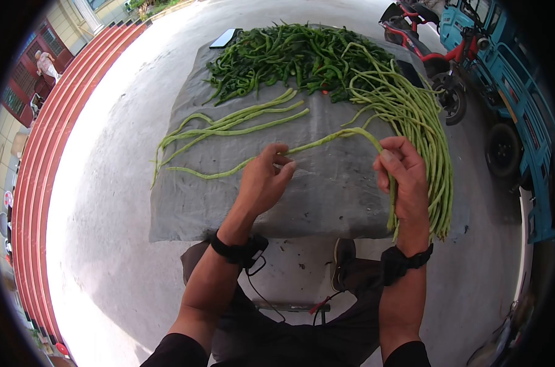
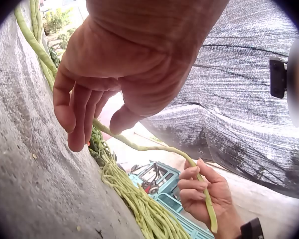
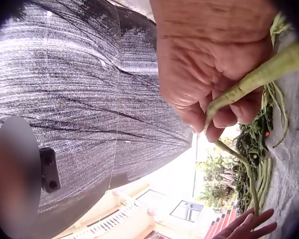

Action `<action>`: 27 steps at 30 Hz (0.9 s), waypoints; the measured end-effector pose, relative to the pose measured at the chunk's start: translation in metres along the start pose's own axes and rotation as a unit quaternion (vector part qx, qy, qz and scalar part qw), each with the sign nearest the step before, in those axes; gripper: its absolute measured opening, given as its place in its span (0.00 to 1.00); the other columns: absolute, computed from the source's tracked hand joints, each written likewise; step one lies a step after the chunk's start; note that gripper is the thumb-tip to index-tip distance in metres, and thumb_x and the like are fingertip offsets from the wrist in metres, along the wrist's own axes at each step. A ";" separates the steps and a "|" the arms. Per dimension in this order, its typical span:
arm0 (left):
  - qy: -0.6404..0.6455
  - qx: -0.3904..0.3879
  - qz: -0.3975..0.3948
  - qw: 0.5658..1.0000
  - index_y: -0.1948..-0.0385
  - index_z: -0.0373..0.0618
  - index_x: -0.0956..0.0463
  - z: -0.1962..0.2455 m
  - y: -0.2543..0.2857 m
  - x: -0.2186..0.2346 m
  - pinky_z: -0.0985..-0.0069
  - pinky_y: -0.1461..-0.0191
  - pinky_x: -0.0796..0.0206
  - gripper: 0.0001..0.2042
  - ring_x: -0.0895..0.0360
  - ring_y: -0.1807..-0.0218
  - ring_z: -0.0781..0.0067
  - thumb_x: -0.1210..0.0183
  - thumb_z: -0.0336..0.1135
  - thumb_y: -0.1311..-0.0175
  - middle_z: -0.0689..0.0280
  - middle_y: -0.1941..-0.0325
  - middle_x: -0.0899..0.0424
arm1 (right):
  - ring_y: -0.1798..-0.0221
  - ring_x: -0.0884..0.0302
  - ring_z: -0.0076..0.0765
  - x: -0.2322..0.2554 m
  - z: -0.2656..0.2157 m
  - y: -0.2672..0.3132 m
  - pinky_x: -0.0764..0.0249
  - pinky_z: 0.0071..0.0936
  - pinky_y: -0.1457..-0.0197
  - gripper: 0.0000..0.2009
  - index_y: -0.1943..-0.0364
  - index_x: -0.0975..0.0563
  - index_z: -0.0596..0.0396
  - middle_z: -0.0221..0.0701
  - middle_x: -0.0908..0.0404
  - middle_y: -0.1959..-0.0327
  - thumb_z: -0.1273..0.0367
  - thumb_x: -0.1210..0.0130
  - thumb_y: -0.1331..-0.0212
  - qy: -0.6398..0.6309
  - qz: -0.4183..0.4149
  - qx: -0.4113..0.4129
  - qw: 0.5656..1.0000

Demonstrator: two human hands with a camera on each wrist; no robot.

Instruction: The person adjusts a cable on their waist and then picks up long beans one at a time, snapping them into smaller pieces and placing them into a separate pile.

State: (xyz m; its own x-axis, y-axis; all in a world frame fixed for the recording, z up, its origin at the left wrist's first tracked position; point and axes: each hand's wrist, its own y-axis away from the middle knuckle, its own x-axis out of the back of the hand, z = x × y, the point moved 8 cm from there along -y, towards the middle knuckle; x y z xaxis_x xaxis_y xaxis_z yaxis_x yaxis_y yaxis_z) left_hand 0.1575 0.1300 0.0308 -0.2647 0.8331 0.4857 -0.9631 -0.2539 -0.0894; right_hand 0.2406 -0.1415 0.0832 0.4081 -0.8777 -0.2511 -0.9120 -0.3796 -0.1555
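Observation:
One long green bean [image 1: 326, 139] stretches between the two hands above a grey cloth. The right hand [image 1: 406, 174] pinches it near one end, and that end hangs down past the palm; the right wrist view shows the bean [image 3: 259, 79] crossing the curled fingers. Along the bean's middle is the left hand [image 1: 265, 180], its fingers relaxed and parted from the thumb in the left wrist view [image 2: 124, 74]; the bean passes between them. The bean's far end lies on the cloth. Several long beans [image 1: 228, 125] lie beyond the left hand.
Green peppers [image 1: 290, 55] cover the cloth's [image 1: 192, 214] far side, with a phone [image 1: 225, 38] at their left. A large bunch of long beans [image 1: 427, 122] lies along the right edge. Red steps [image 1: 63, 153] stand left; a blue three-wheeled vehicle [image 1: 516, 85] is right.

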 end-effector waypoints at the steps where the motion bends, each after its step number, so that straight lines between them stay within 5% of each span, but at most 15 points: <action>1: -0.003 0.001 0.000 1.000 0.35 0.31 0.25 0.001 0.001 0.000 0.70 0.51 0.20 0.24 0.08 0.57 0.66 0.37 0.36 0.27 0.51 0.51 0.08 | 0.77 0.27 0.14 0.000 0.001 0.000 0.35 0.15 0.76 0.09 0.48 0.21 0.57 0.30 0.15 0.68 0.69 0.37 0.26 -0.001 -0.002 0.001 1.000; 14: 0.000 -0.002 -0.011 1.000 0.34 0.32 0.26 -0.001 0.001 -0.008 0.70 0.52 0.20 0.24 0.08 0.57 0.66 0.36 0.36 0.27 0.51 0.50 0.09 | 0.77 0.27 0.14 0.005 0.001 -0.002 0.35 0.15 0.77 0.09 0.49 0.20 0.56 0.30 0.15 0.67 0.69 0.37 0.27 0.000 0.004 0.007 1.000; 17: 0.023 0.012 -0.005 1.000 0.37 0.34 0.24 0.000 0.002 -0.009 0.64 0.50 0.19 0.23 0.08 0.56 0.57 0.35 0.37 0.29 0.53 0.50 0.07 | 0.77 0.27 0.14 0.006 0.001 -0.002 0.34 0.15 0.77 0.09 0.49 0.20 0.56 0.30 0.14 0.67 0.69 0.37 0.27 -0.007 0.002 0.008 1.000; 20: 0.036 0.007 -0.011 0.999 0.34 0.32 0.26 -0.005 0.000 -0.013 0.71 0.51 0.20 0.23 0.09 0.55 0.66 0.36 0.35 0.25 0.51 0.49 0.09 | 0.77 0.27 0.14 0.009 -0.001 -0.001 0.34 0.15 0.76 0.09 0.49 0.20 0.56 0.30 0.14 0.67 0.69 0.37 0.27 -0.009 0.015 0.003 1.000; 27: 0.095 -0.004 0.006 0.995 0.31 0.32 0.30 -0.004 -0.003 -0.015 0.73 0.51 0.20 0.24 0.09 0.55 0.67 0.39 0.32 0.24 0.52 0.46 0.10 | 0.77 0.27 0.15 0.019 -0.003 -0.001 0.35 0.15 0.77 0.09 0.49 0.20 0.56 0.30 0.14 0.67 0.69 0.37 0.27 -0.028 0.018 0.012 0.999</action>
State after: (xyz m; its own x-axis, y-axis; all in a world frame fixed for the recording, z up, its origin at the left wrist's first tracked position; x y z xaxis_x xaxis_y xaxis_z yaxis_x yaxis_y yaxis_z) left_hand 0.1640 0.1205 0.0203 -0.2799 0.9081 0.3115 -0.9599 -0.2608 -0.1024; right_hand 0.2489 -0.1588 0.0817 0.3779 -0.8723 -0.3103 -0.9250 -0.3411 -0.1674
